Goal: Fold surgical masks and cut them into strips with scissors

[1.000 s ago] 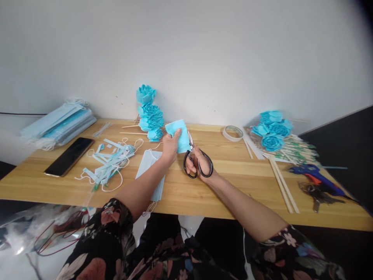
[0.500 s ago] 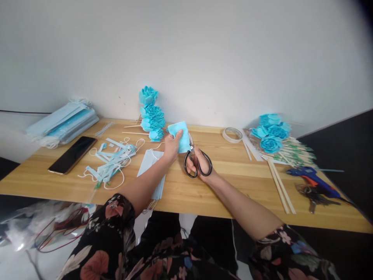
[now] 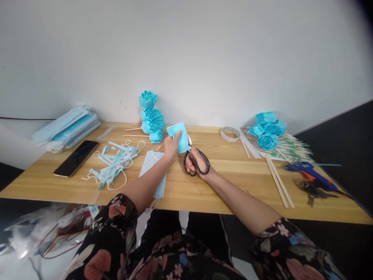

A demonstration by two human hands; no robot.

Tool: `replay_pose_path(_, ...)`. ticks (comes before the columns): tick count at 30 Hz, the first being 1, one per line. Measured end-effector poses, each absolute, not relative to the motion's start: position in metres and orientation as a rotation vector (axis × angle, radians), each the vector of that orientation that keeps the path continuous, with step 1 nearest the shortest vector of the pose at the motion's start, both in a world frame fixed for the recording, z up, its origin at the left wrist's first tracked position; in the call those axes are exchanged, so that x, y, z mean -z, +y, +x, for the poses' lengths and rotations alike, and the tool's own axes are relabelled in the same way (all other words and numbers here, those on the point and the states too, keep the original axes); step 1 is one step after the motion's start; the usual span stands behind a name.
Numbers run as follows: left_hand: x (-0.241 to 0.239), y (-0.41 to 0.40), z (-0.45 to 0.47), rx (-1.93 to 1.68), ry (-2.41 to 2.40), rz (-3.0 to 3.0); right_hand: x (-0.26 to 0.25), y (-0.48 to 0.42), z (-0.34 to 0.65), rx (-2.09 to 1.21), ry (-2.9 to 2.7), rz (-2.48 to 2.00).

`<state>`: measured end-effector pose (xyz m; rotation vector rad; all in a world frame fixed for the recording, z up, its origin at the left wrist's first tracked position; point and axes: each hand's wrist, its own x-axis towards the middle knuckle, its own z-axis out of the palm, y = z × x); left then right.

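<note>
Pinched in my left hand (image 3: 171, 147) is a folded piece of light-blue mask fabric (image 3: 181, 136), raised above the table. My right hand (image 3: 196, 160) has its fingers through the black loops of a pair of scissors (image 3: 190, 147). The blades point up along the right edge of the fabric; I cannot tell if they touch it. Beneath my left forearm lies a pale blue face mask (image 3: 159, 190) with white ear loops, partly covered by the arm. Blue fabric flowers (image 3: 153, 119) on thin sticks lie just beyond my left hand.
On the left are a stack of masks (image 3: 67, 128), a phone (image 3: 76, 158) and cut strips with loops (image 3: 116, 161). To the right lie a tape roll (image 3: 222, 134), more blue flowers (image 3: 267, 142), wooden sticks (image 3: 279, 181), a blue glue gun (image 3: 310, 175) and keys (image 3: 310, 199).
The view has shifted slightly. My hands, the fabric and the scissors keep nearly the same position, with the blades now showing a little more beside the fabric's edge.
</note>
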<state>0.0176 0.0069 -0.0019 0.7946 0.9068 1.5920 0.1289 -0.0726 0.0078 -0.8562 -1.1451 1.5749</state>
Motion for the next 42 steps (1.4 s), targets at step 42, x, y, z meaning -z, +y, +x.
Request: replay_pose_path(42, 0.003, 0.016, 0.016, -1.554, 0.86, 0.71, -0.009, -0.077, 0.128, -1.446, -1.266, -0.804)
